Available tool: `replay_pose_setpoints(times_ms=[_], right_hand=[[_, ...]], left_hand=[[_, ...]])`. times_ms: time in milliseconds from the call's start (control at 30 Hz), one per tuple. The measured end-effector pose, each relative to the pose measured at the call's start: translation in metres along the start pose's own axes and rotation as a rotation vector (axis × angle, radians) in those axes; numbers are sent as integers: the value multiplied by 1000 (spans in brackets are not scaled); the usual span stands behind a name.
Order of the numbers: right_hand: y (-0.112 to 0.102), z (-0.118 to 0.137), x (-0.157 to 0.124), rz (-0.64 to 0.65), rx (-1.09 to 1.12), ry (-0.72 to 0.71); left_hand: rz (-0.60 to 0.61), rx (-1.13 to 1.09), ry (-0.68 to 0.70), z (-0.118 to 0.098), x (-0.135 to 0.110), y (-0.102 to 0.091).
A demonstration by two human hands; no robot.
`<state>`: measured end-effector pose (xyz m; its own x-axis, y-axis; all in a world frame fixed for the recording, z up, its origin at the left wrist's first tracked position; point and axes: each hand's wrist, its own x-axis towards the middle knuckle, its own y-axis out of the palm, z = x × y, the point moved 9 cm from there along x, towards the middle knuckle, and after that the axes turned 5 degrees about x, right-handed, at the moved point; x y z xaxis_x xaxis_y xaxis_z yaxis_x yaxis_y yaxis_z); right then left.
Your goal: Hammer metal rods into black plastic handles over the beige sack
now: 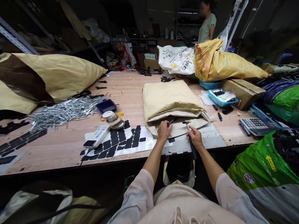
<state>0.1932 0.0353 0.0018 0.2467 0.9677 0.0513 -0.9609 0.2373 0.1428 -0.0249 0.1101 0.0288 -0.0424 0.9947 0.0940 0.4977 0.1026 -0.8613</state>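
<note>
My left hand (164,130) is closed around a small black part (170,123), whose exact kind I cannot make out. It rests at the front of a folded beige sack (167,95) on the table. In my right hand (195,137) is a small hammer (187,124), gripped by its upper handle. The silver shaft and head point away from me over the sack's front fold, and the black handle hangs past the table edge. Under the sack's front lies a grey-white board (210,137).
To the left are a heap of metal rods (67,110), a navy tray (106,106), a glass jar (113,120) and sheets of black pads (116,138). Rightward stand a blue basket (223,95), a cardboard box (243,90) and a calculator (254,126). A person (207,25) stands behind.
</note>
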Motion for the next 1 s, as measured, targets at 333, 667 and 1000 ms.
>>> replay_pose_setpoints(times_ms=[333,667,1000], right_hand=[[6,3,-5,46,-123,-15],[13,33,-5,75,-424,-200],[11,22,-3,96,-425,-137]], left_hand=[[53,-71,189,-17,-25,27],[86,-77,163,-16,-23,29],[120,-77,144,-17,-24,26]])
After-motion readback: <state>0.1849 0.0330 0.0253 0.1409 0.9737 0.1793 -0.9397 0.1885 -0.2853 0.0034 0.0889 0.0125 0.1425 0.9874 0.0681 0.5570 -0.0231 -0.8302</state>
